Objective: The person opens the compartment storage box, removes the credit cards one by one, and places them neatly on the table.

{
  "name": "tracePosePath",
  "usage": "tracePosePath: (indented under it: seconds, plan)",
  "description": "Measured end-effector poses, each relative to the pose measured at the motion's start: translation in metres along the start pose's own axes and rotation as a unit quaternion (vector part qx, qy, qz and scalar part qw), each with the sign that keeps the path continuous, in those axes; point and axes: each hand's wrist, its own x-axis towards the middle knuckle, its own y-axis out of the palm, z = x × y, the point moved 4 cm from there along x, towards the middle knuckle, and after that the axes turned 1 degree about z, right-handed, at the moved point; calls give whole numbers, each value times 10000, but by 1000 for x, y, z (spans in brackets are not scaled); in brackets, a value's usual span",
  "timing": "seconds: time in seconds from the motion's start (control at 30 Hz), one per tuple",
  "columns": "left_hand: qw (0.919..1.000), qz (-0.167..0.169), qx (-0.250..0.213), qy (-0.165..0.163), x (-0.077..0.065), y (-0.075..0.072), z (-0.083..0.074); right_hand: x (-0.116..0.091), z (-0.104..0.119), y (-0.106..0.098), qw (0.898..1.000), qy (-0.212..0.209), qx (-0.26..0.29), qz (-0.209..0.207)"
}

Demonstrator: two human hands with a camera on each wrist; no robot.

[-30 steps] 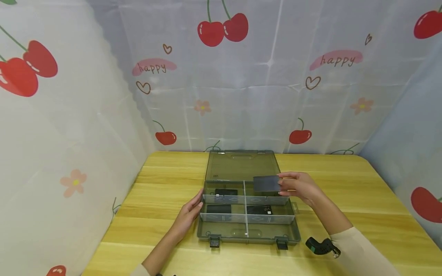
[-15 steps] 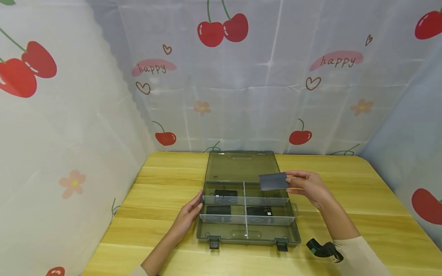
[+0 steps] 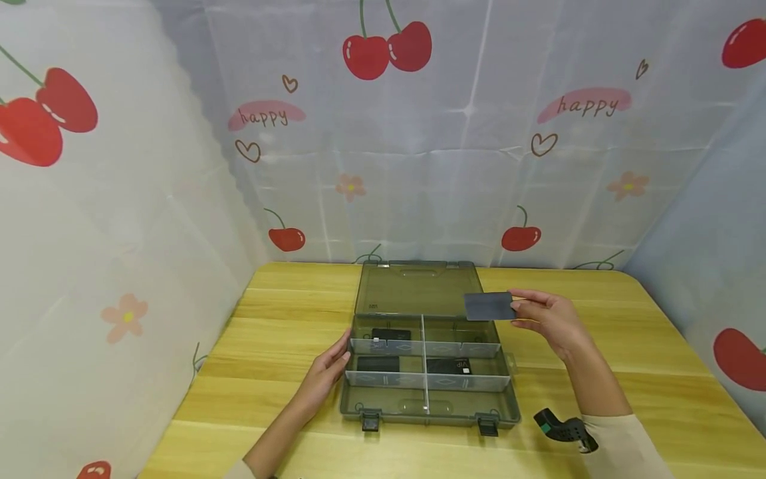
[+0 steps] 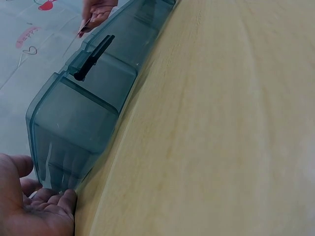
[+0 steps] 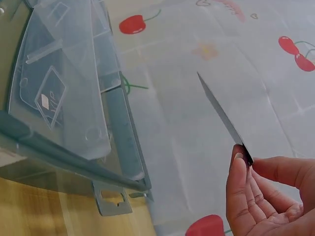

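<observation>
Pinching one thin, dark grey rectangular card (image 3: 487, 306), the right hand (image 3: 556, 322) holds it raised near the right edge of the opened lid (image 3: 413, 291) of the grey-green translucent plastic box (image 3: 455, 419). The left hand (image 3: 326, 374) lies unclenched against the box's left wall. Three black cards (image 3: 445, 366) occupy the rear left, middle left and middle right compartments (image 3: 411, 364). Below is the yellow wooden table (image 3: 287, 306).

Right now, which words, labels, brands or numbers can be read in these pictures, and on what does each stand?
"happy": on the backdrop, left pink patch.
"happy": again, right pink patch.
"VIP": on the black card in the box's middle right compartment.
Too small to read: the mark on the lid; any print on the rear-left card.
Raised card: none readable.
</observation>
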Motion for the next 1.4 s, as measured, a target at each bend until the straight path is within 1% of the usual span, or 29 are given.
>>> tracePosePath:
  seconds: [0.27,0.5,0.8,1.03,1.27,1.4]
  plan:
    - [9999,-59,57,-108,-1,2,-2,-2,0,-11,9998,-76,173,-81]
    - [9998,-130,-13,-154,-1,2,-4,-3,1,-20,9994,-110,260,-187]
    - [9999,-92,96,-88,1,1,-4,-2,2,-32,9986,-354,282,-264]
    - [9997,-125,82,-199,-2,1,-5,-2,-2,-45,9971,-400,562,-326]
    - [9998,-91,98,-176,-1,1,-3,-2,-5,-55,9947,-446,865,-346]
    - [9998,-79,92,-129,-1,0,-3,-2,-7,-60,9945,-403,881,-396]
